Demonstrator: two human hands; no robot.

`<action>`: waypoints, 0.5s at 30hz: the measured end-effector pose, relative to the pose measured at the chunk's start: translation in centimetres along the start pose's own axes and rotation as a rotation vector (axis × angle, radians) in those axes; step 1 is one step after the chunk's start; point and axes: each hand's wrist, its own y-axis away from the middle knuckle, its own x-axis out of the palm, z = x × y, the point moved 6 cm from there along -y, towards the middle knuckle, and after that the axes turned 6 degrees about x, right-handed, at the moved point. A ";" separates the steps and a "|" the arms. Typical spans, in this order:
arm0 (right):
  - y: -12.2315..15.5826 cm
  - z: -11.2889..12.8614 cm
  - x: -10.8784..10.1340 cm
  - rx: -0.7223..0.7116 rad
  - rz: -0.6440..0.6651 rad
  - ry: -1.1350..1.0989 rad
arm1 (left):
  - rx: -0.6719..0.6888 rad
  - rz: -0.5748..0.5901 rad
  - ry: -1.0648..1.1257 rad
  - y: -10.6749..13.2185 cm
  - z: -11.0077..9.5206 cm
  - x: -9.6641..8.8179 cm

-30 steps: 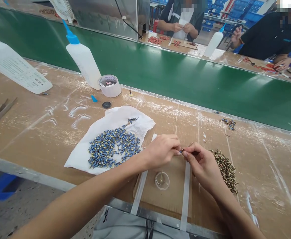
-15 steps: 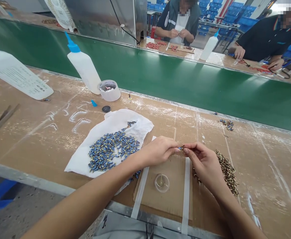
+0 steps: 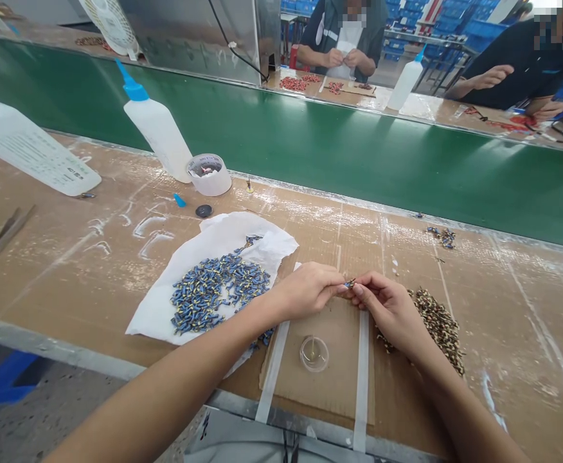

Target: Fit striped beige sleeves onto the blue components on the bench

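Fingers of both hands are pinched together at their tips, clamped on one small blue-and-dark piece (image 3: 349, 283) above the far end of a cardboard pad (image 3: 337, 392). The left hand (image 3: 308, 292) grips its blue end; the right hand (image 3: 390, 305) closes thumb and forefinger at its darker end. Whether this is a single part or two parts touching is too small to tell.

Taking that piece as the centre of the dial, with twelve pointing away from the person, a pile of blue-and-yellow pieces (image 3: 199, 292) lies at nine o'clock on a white sheet (image 3: 151, 308). A pile of dark-and-tan pieces (image 3: 438, 328) sits at four o'clock, just beyond the right hand and partly hidden by it. At seven o'clock a clear cup (image 3: 314, 354) rests on the pad, with something thin and yellowish in it. A few loose pieces (image 3: 443, 236) lie at two o'clock on the surface (image 3: 513, 334), and a tape roll (image 3: 210, 177) at ten.

The step in hand appears to be close fingertip work on this one piece, held in the air between the hands rather than being picked up or set down. The next move seems to call for a firm left pinch and small, careful adjustments from the right, since a piece this tiny could easily slip or turn.
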 end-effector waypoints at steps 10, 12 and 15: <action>0.2 0.5 0.5 -0.026 0.030 0.107 | -0.017 0.055 -0.174 0.1 -0.1 0.5; 0.2 0.6 0.7 -0.029 0.042 0.110 | -0.044 0.063 -0.198 0.0 -0.1 0.6; 0.1 0.5 0.8 -0.028 0.048 0.103 | -0.078 0.067 -0.250 -0.1 -0.3 0.7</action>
